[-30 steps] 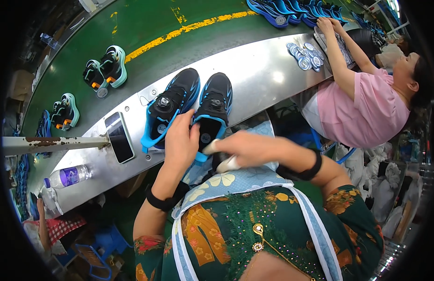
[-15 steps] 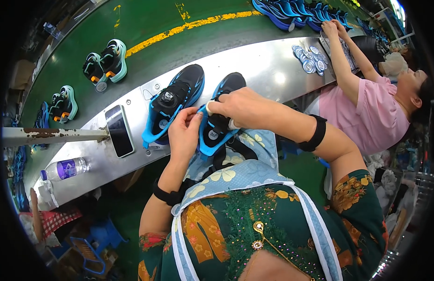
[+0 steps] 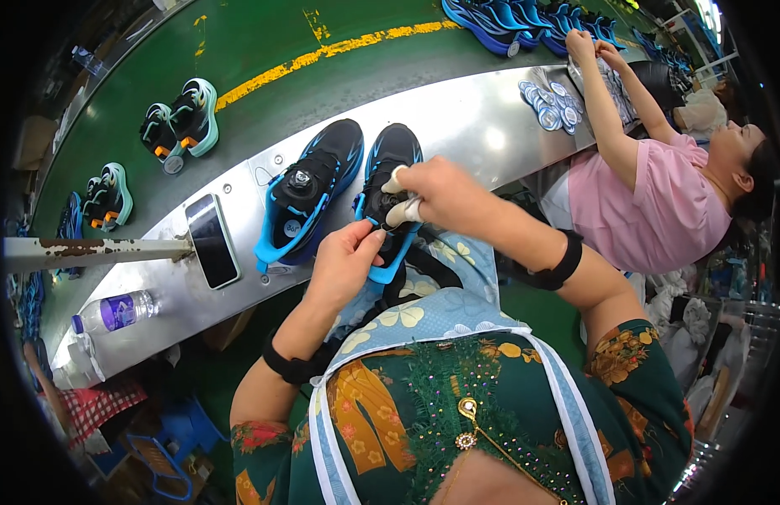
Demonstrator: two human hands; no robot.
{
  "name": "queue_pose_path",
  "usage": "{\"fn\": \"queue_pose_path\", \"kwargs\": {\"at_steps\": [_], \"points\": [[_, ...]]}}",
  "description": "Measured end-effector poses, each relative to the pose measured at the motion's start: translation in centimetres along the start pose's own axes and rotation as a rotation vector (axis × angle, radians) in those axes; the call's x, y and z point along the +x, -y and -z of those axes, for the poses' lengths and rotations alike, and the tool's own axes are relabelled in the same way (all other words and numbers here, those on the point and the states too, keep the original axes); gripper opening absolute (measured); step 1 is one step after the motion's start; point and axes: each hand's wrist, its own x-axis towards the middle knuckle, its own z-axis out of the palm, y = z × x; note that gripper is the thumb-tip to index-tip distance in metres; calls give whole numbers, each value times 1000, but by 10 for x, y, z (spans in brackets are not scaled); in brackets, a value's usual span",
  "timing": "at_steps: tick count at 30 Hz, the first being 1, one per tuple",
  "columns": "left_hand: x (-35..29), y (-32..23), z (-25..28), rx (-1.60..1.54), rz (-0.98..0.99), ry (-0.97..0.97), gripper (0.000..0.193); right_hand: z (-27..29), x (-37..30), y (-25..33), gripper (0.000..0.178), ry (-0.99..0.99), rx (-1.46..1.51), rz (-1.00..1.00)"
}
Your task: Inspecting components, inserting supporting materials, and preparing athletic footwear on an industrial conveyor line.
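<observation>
Two black sneakers with bright blue trim are in front of me at the metal table's near edge. The left sneaker [image 3: 333,160] has a round dial on its tongue and stands untouched. At the right sneaker [image 3: 396,151], my left hand [image 3: 346,259] pinches with thumb and forefinger at the side of the shoe opening. My right hand [image 3: 445,198], with pale covers on some fingertips, curls over the same sneaker's tongue from the right. Its fingers hide most of the tongue, and any small part between them cannot be made out.
The metal table [image 3: 457,109] carries a phone [image 3: 212,241], a plastic bottle [image 3: 116,311] and a pile of round tags [image 3: 548,107]. Beyond it, a green surface [image 3: 272,42] bears more sneakers [image 3: 195,118]. A co-worker in pink [image 3: 651,202] works at right.
My right hand has shifted from the opening's rim farther onto the tongue, with fingers more bent. My left hand has moved slightly right and down. The co-worker's hands have drawn apart somewhat.
</observation>
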Motion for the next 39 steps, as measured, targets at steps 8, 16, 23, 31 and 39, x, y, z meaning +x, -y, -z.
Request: {"fn": "queue_pose_path", "kwargs": {"at_steps": [8,16,23,31,39], "points": [[-33,7,94,617,-281,-669,57,15,-56,35,78,226,99,-475],[-24,-7,81,565,-111,-163,37,40,-62,-18,36,356,55,-231],[68,-69,91,213,-373,82,23,52,-7,2,39,90,108,-64],[70,-57,43,728,-536,7,26,13,-8,-5,26,-160,-198,-174],[76,-54,54,369,-408,229,31,19,-10,-18,33,-201,-97,-114]]}}
